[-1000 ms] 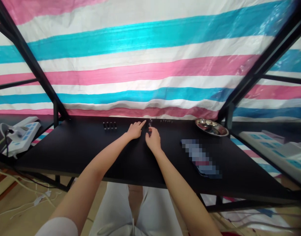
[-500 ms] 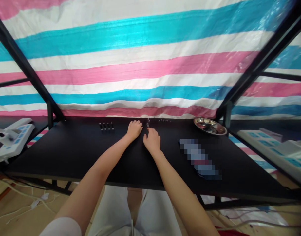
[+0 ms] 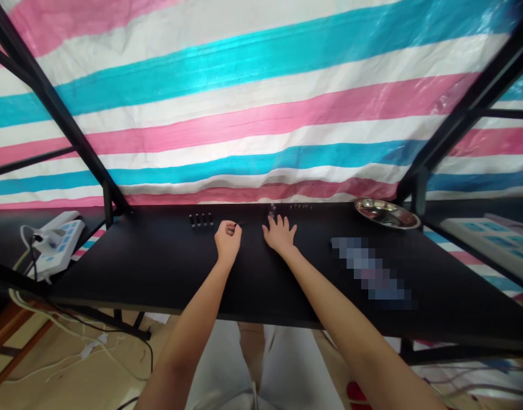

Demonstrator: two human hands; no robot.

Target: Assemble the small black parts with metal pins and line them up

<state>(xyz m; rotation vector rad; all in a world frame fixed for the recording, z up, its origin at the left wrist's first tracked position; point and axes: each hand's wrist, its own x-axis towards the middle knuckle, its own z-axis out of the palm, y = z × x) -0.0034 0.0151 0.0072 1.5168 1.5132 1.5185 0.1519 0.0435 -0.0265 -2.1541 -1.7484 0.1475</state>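
Observation:
My left hand [image 3: 227, 240] is closed in a pinch above the black table. A thin dark piece [image 3: 239, 223] sticks out from its fingertips, too small to name. To its left, several small dark cylinders with pale ends [image 3: 201, 220] stand in a row. My right hand [image 3: 280, 234] lies with fingers spread on the tabletop. Just beyond its fingertips is a cluster of small clear pieces [image 3: 272, 209], partly covered by the fingers. Several tiny pale bits [image 3: 301, 206] are lined up farther right, near the back edge.
A shiny metal dish [image 3: 387, 214] rests at the back right of the black table [image 3: 159, 267]. In front of it lies a blurred-out bluish packet [image 3: 370, 270]. Power strips [image 3: 60, 247] sit at the left, with cables below. Black frame bars and a striped sheet enclose the back.
My left hand has drawn away from the right hand and closed round a thin dark piece. My right hand's fingers have spread. The view has shifted slightly left.

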